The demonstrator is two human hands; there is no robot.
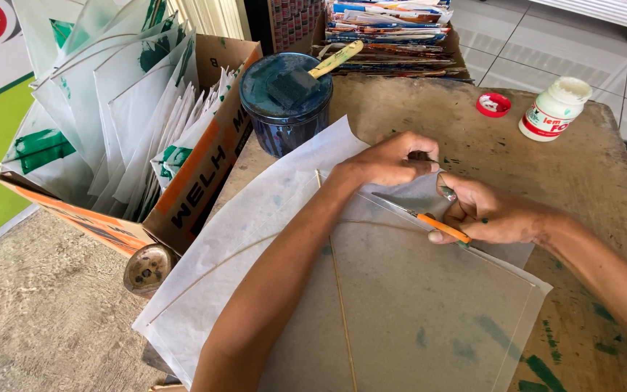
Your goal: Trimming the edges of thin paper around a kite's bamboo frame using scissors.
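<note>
Kite sheet [415, 319]: thin white translucent paper flat on the wooden table [604, 181], over a thin stick frame [339, 290]. Judged very light, limp, tear-prone; best held at the stick-backed edges. Cardboard box [190, 196] holds upright finished kites. Blue pot [284, 109] holds a sponge brush. White glue bottle [553, 109] uncapped. Left hand [390, 161] pinches the paper edge; right hand [491, 214] grips an orange-handled blade [419, 215].

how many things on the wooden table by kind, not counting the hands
translucent paper sheet with thin sticks: 1
orange-handled scissors: 1
dark blue pot with sponge brush: 1
white glue bottle: 1
red cap: 1
total: 5
</note>
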